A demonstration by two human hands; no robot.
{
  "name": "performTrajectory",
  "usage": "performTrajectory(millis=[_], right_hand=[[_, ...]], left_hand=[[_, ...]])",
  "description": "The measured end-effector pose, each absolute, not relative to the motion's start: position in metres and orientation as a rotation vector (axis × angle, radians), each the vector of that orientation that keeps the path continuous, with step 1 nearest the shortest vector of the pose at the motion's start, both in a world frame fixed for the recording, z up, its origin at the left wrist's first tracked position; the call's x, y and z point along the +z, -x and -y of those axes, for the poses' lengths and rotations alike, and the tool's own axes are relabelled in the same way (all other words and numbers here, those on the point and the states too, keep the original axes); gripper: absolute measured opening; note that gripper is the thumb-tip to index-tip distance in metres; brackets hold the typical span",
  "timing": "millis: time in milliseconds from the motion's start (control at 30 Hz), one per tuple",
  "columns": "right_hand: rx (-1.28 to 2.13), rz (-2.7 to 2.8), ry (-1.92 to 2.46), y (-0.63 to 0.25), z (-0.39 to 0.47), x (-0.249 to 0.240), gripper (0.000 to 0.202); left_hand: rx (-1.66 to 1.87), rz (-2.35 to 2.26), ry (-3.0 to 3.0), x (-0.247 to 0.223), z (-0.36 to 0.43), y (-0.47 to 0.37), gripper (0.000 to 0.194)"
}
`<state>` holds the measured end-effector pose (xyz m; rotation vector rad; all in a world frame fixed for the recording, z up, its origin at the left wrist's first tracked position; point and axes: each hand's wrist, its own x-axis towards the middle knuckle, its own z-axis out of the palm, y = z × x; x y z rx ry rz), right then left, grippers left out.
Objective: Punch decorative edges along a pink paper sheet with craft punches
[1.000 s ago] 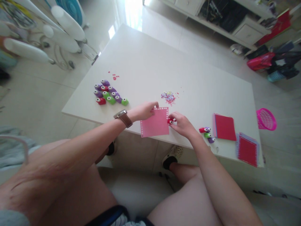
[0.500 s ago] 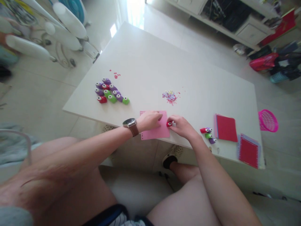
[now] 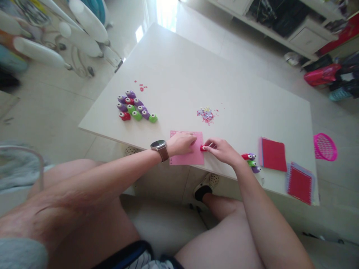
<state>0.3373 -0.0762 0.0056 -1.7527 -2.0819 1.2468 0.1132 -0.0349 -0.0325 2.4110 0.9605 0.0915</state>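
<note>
A pink sheet of paper [image 3: 183,159] lies at the near edge of the table, with small holes punched along its left side and top corners. My left hand [image 3: 183,143], a watch on its wrist, presses down on the sheet with curled fingers. At the sheet's right edge sits a small red paper punch [image 3: 202,148] with a round white button. My right hand [image 3: 220,149] grips this punch, thumb and fingers closed at its button. Whether paper is inside the punch's slot cannot be made out.
Several red, green and purple punches [image 3: 136,115] stand at the left, and a smaller group [image 3: 251,163] by my right forearm. Confetti [image 3: 206,115] lies beyond the sheet, red bits [image 3: 141,88] farther left. Red-topped paper stacks [image 3: 273,155] lie right; a pink basket [image 3: 325,147] stands past the table.
The fingers of my right hand have shifted on the red paper punch and now cover more of its button. My left hand stays on the pink sheet. The whole view has shifted slightly.
</note>
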Motion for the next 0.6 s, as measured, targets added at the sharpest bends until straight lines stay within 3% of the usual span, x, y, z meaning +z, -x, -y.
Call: performTrajectory(millis=[600], right_hand=[[1.159, 2.128, 1.689, -0.3345, 0.0741, -0.003, 0.012]], left_hand=[[0.112, -0.945, -2.398, -0.0409, 0.0323, -0.1142, 0.013]])
